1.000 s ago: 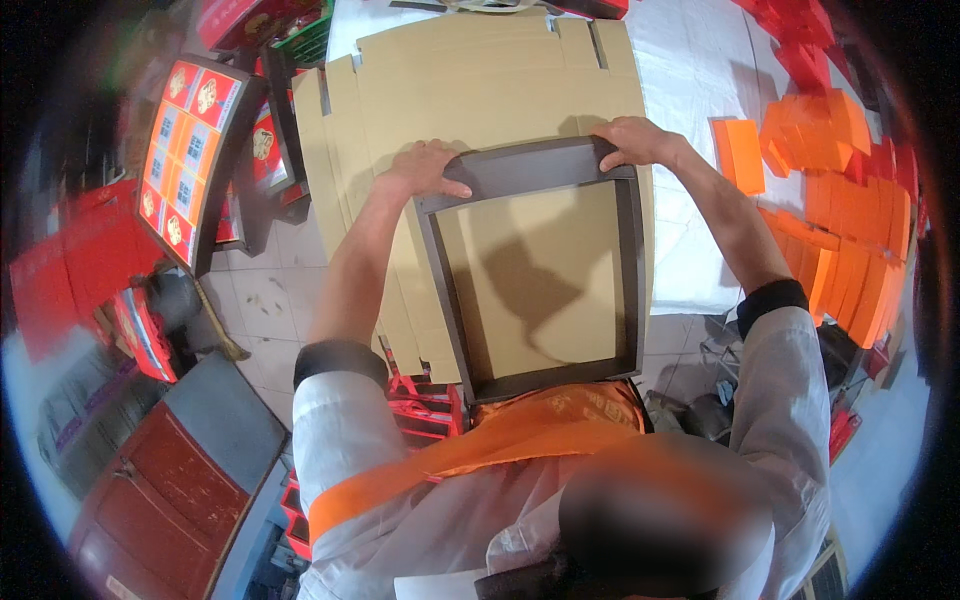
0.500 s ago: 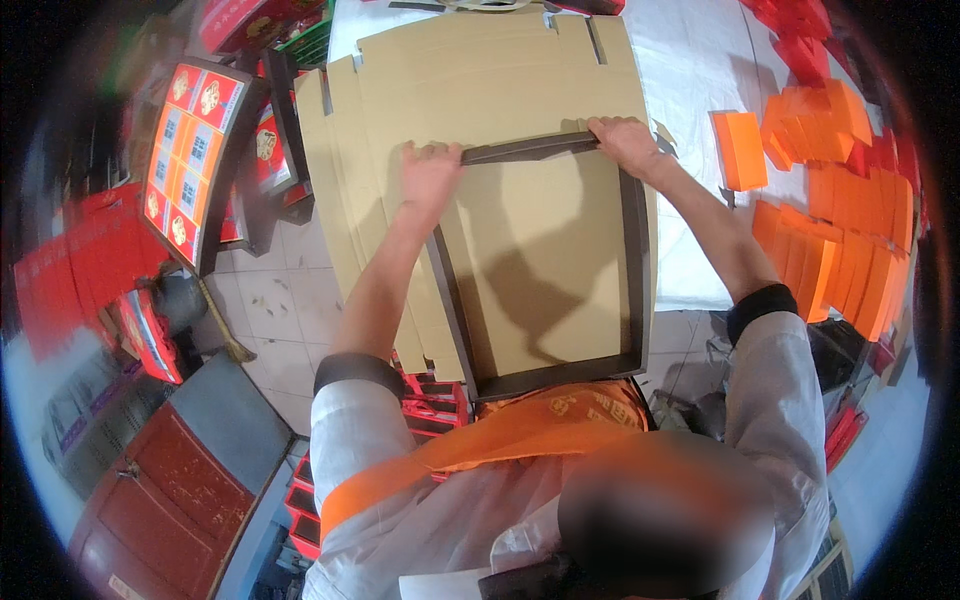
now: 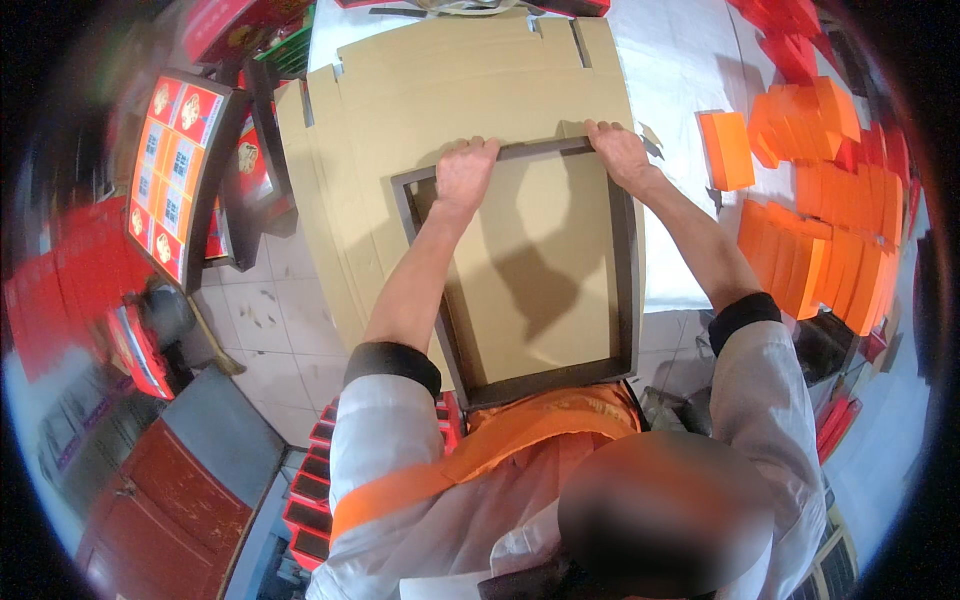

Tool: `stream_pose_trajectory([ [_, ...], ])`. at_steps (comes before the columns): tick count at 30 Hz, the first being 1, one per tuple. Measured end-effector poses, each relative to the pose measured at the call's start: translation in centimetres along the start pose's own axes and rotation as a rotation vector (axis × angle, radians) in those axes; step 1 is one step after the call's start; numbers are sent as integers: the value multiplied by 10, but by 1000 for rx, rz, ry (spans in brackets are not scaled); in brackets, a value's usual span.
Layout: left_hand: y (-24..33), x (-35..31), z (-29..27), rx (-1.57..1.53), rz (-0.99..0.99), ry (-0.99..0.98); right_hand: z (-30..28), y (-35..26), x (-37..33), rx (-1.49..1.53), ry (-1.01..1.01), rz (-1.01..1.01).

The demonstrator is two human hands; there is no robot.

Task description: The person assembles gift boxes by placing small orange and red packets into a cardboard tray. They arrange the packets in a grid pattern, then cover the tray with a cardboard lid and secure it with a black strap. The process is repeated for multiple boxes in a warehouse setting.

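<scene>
- Change since the frame 0.5 s ago: the left hand (image 3: 466,172) has shifted inward along the far side of the frame (image 3: 625,270), off the far left corner, which is now uncovered. The right hand (image 3: 618,152) stays at the far right corner.
- Nearest: the orange apron (image 3: 552,412) sits at the near end of the frame. Whether the 2 touch cannot be told.
- Frame: dark, 4-sided, its middle open, lying over the cardboard (image 3: 450,90) directly ahead of the person. Its near end lies toward the body.
- Left hand: fingers curled over the far side, gripping it left of centre. Thumb hidden.
- Right hand: fingers hooked over the far right corner, gripping it. Thumb not clearly shown.
- Step in hand, as judged: working the far side of the frame by hand, probably shaping or seating its edge.
- Next move, as judged: calls for even pressure from the 2 hands, with the right corner held firm while the left works along, so that the frame does not skew.
- Beyond the hands: the cardboard runs on over a white cover (image 3: 668,95).
- To the right, well apart from the frame: orange boxes (image 3: 785,255), grouped on the cover.
- To the left, well apart: a red and orange panel (image 3: 172,170), tilted, dark-edged.
</scene>
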State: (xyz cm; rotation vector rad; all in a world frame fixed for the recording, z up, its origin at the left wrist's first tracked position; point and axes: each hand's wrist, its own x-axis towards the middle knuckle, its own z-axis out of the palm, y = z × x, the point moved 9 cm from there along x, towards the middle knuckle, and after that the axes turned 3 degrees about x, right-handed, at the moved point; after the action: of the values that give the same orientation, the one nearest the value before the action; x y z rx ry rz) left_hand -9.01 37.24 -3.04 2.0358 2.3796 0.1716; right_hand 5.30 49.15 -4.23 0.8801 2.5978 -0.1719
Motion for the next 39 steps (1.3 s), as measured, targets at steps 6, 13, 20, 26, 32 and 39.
stream_pose_trajectory([
  [6,5,-2,-3,135,24,18,-8,-23,-10,-102,212,-166],
  [13,10,-10,-9,230,21,166,-11,-60,-20,-38,460,-105],
  [20,4,-7,-5,4,45,-81,-26,-57,-34,234,349,-234],
  [26,-84,-94,-38,-305,-278,55,41,4,-169,793,174,358],
  [32,-83,-208,20,-626,-747,-149,69,2,-231,915,305,413],
  [39,18,-256,5,-1378,-1290,-14,-93,55,-141,744,642,-84],
])
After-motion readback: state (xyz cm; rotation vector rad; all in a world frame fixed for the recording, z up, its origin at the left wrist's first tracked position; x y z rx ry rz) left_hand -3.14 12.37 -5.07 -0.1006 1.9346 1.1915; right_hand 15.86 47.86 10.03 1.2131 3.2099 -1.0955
